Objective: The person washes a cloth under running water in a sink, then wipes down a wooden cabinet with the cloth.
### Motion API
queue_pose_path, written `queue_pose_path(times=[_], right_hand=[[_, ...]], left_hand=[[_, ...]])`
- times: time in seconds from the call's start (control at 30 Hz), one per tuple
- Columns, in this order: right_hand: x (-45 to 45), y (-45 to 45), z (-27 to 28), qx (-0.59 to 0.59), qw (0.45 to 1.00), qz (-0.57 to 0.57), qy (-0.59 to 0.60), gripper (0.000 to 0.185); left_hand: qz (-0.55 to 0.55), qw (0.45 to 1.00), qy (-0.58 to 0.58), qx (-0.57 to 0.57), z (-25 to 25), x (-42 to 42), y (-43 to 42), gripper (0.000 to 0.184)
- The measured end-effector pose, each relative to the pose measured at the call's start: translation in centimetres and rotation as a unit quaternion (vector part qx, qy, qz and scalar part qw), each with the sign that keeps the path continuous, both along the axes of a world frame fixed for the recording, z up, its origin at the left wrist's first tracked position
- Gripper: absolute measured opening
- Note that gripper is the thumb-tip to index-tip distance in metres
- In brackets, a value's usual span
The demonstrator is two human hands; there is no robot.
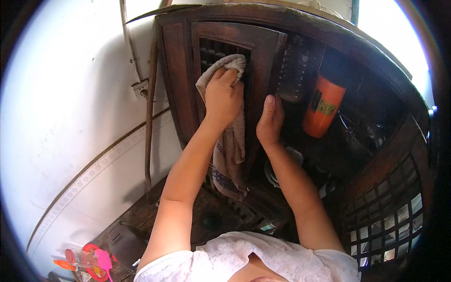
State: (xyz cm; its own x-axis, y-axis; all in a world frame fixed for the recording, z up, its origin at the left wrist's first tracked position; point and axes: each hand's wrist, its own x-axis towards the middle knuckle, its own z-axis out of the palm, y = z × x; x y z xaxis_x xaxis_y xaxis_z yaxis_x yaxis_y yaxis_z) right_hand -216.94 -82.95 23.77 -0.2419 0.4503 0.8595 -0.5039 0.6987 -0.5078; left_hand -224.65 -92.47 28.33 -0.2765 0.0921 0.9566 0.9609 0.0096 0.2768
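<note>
My left hand (224, 96) is closed on a light, worn cloth (233, 141), pressing its bunched top to the opening in a dark wooden cabinet door (263, 61). The rest of the cloth hangs down below, with a bluish pattern near its lower end. At the free edge of that door is my right hand (271, 120), thumb up and fingers wrapped round the edge. To its right, inside the cabinet, an orange container (323, 107) with a dark and yellow label leans slightly, beside a clear ribbed jar (292, 70).
A second door with a lattice (387, 216) swings out at the lower right. Dishes (272, 173) sit low in the cabinet. Against the white wall (61, 108) runs a pipe (150, 117). Pink and red plastic items (96, 263) lie at the lower left.
</note>
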Motion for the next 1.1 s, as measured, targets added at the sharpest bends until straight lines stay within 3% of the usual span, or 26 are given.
queue_pose_path(times=[0.1,0.23,0.27,0.33,0.37,0.43,0.5,0.53,0.6,0.73,0.77,0.8,0.83,0.9,0.97,1.07,1.1], right_hand=[[0.1,0.2,0.1,0.012,1.000,0.000,0.006,0.045],[0.2,0.1,-0.2,-0.007,1.000,-0.002,-0.019,0.046],[0.1,-0.1,-0.2,-0.007,1.000,0.006,-0.003,0.046],[-0.1,-0.1,-0.1,-0.001,1.000,0.015,0.018,0.046],[-0.1,0.1,-0.2,0.006,1.000,0.009,0.018,0.047],[-0.2,-0.1,0.0,0.010,1.000,0.002,0.021,0.047],[0.1,-0.2,0.0,0.004,1.000,0.012,0.016,0.047],[0.1,-0.1,-0.1,0.001,1.000,0.015,0.014,0.047],[0.0,0.1,0.0,0.001,1.000,0.000,0.014,0.046],[0.0,0.0,-0.2,0.005,1.000,-0.002,0.030,0.045],[0.0,0.4,-0.5,-0.001,1.000,-0.016,0.005,0.044],[0.0,0.4,-0.6,-0.008,0.999,-0.028,-0.018,0.044],[-0.1,0.2,-0.6,-0.008,1.000,-0.026,-0.016,0.044],[-0.1,-0.1,-0.1,0.003,1.000,-0.006,0.014,0.044],[-0.1,-0.2,0.0,0.005,1.000,-0.001,0.021,0.044],[-0.2,0.3,-0.2,0.010,1.000,0.005,0.018,0.045],[-0.2,0.5,-0.3,0.014,1.000,0.007,0.014,0.046]], left_hand=[[0.077,0.994,-0.001,-0.076,0.9,1.4,-0.7,0.015],[0.027,0.994,-0.022,-0.100,1.0,0.4,-1.1,0.021],[-0.114,0.984,-0.117,-0.069,0.4,-0.2,-1.3,0.024],[-0.360,0.880,-0.310,0.026,0.3,0.0,-2.1,0.033],[-0.361,0.882,-0.302,0.027,0.2,-0.4,-1.9,0.033],[-0.322,0.915,-0.220,0.105,-0.1,-1.3,-1.8,0.030],[-0.171,0.965,-0.196,0.018,0.5,-1.8,-1.8,0.025],[-0.092,0.988,-0.122,-0.006,0.1,-2.8,-0.7,0.023],[0.064,0.995,-0.027,-0.071,0.4,-2.4,-0.3,0.020],[0.103,0.988,-0.025,-0.116,1.2,-2.3,-0.6,0.029],[-0.134,0.964,-0.218,-0.069,1.5,-2.5,-1.1,0.028],[-0.358,0.849,-0.389,-0.014,1.6,-2.6,-1.5,0.029],[-0.355,0.851,-0.388,-0.014,1.3,-2.4,-1.8,0.029],[-0.444,0.755,-0.469,0.109,-0.1,-2.1,-2.2,0.030],[-0.466,0.759,-0.438,0.125,-1.3,-3.8,-1.8,0.030],[-0.267,0.936,-0.217,0.068,-0.1,-4.8,-0.6,0.031],[-0.267,0.936,-0.218,0.067,0.1,-5.1,-0.2,0.031]])
